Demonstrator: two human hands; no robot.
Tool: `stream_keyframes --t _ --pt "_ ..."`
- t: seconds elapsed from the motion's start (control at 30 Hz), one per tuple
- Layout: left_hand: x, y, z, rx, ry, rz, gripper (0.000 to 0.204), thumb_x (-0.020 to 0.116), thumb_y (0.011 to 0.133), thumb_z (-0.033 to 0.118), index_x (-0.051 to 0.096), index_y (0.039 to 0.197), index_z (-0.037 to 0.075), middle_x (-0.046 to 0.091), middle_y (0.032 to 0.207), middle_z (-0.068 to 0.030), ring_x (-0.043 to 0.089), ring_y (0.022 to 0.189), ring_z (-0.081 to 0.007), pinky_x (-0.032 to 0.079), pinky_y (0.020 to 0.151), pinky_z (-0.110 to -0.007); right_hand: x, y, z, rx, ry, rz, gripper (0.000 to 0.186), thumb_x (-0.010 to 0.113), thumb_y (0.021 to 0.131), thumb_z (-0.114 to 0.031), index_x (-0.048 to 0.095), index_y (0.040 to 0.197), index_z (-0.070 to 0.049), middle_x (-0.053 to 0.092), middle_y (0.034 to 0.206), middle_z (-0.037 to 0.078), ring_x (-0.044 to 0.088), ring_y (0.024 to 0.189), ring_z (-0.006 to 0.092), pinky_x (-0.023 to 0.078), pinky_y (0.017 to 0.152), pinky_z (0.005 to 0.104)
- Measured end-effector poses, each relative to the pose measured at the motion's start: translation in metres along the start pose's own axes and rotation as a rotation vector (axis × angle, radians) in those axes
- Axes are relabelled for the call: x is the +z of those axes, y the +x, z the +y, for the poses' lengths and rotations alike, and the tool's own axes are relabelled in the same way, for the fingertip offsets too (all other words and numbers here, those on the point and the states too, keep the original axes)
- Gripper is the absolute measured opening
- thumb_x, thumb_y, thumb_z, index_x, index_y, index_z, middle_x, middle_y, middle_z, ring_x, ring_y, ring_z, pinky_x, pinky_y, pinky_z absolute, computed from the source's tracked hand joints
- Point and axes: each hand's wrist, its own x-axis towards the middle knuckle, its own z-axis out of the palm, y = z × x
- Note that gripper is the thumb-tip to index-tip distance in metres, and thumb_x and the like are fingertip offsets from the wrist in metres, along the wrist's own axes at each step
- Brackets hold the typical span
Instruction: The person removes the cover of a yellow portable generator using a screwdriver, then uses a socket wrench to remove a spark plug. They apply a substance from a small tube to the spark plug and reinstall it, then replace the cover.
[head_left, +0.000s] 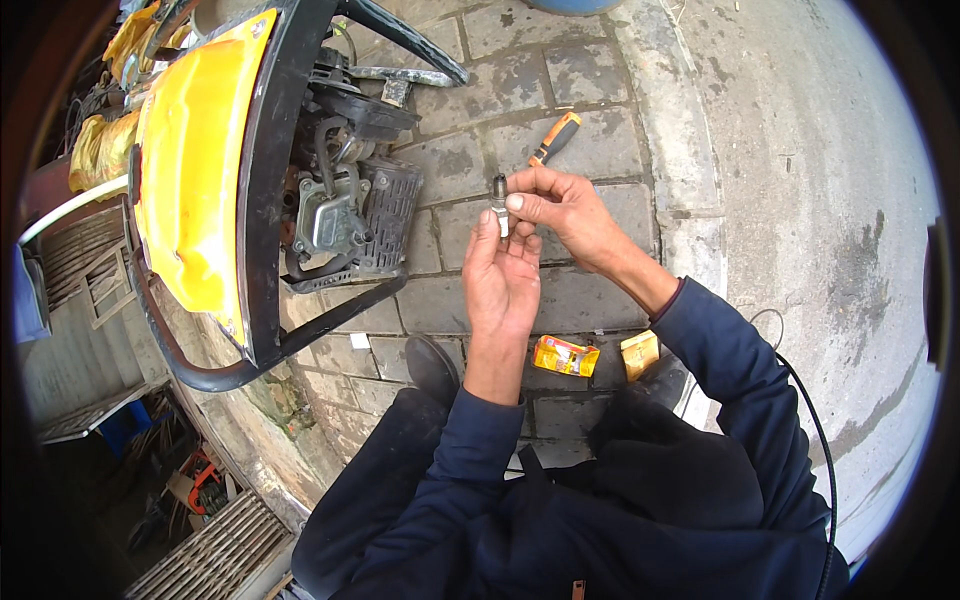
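A small spark plug (pixel 500 190), dark and metallic at its upper end and white lower down, is pinched between my two hands. Below it, my left hand (pixel 503 285) is turned palm up, with the thumb and fingertips around the white part. My right hand (pixel 568 215) comes in from the right, its thumb and forefinger closed at the plug's metal section. To the left stands an engine-driven machine in a black tube frame (pixel 262 190), with a yellow tank (pixel 195 180). Its grey engine (pixel 335 215) faces my hands, a short distance from them.
An orange and black screwdriver handle (pixel 556 138) lies on the paving just beyond my right hand. Near my feet are a yellow and red packet (pixel 566 356) and an opened yellow carton (pixel 639 354). A black cable (pixel 822 440) runs beside my right arm.
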Motion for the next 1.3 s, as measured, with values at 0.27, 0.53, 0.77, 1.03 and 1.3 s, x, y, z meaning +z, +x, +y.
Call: stream_keyframes --t 0.27,0.53,0.77,1.03,1.3 --pt "-0.005 0.002 0.002 0.008 0.049 -0.058 0.020 0.061 0.106 0.025 0.066 0.111 0.006 0.071 0.105 -0.0043 0.068 0.095 -0.0134 0.057 0.083 -0.029 0.000 -0.003 -0.005 -0.009 -0.023 -0.028 0.030 0.073 0.098 -0.014 0.066 0.121 0.004 0.070 0.095 0.002 0.064 0.081 0.0084 0.053 0.076 0.0255" --pt "-0.008 0.003 0.004 0.019 0.030 -0.133 0.018 0.061 0.105 0.020 0.067 0.114 0.005 0.071 0.112 -0.0046 0.067 0.101 -0.0138 0.057 0.089 -0.030 -0.001 -0.003 -0.004 -0.042 -0.057 -0.055 0.031 0.073 0.097 -0.015 0.068 0.122 0.002 0.073 0.100 0.004 0.066 0.090 0.0095 0.055 0.082 0.0276" --pt "-0.009 0.003 0.007 0.052 0.024 -0.166 0.019 0.060 0.104 0.014 0.065 0.120 0.005 0.069 0.118 -0.0060 0.066 0.109 -0.0162 0.056 0.095 -0.032 -0.001 -0.002 -0.002 -0.090 -0.086 -0.097 0.029 0.072 0.097 -0.012 0.068 0.122 0.001 0.073 0.103 0.004 0.066 0.092 0.0096 0.055 0.084 0.0280" --pt "-0.006 0.004 0.009 0.064 0.065 -0.157 0.020 0.059 0.104 0.012 0.063 0.123 0.007 0.069 0.121 -0.0075 0.066 0.108 -0.0175 0.055 0.095 -0.033 0.001 -0.002 -0.004 -0.097 -0.090 -0.111 0.026 0.073 0.095 -0.014 0.072 0.119 -0.002 0.072 0.105 0.002 0.064 0.094 0.0091 0.052 0.088 0.0289" --pt "-0.008 0.002 0.010 0.027 0.061 -0.132 0.021 0.060 0.105 0.016 0.062 0.123 0.007 0.068 0.120 -0.0058 0.065 0.108 -0.0164 0.053 0.097 -0.034 0.002 0.000 0.003 -0.148 -0.103 -0.095 0.029 0.070 0.097 -0.014 0.069 0.121 0.001 0.073 0.094 0.004 0.067 0.082 0.0106 0.055 0.076 0.0274"
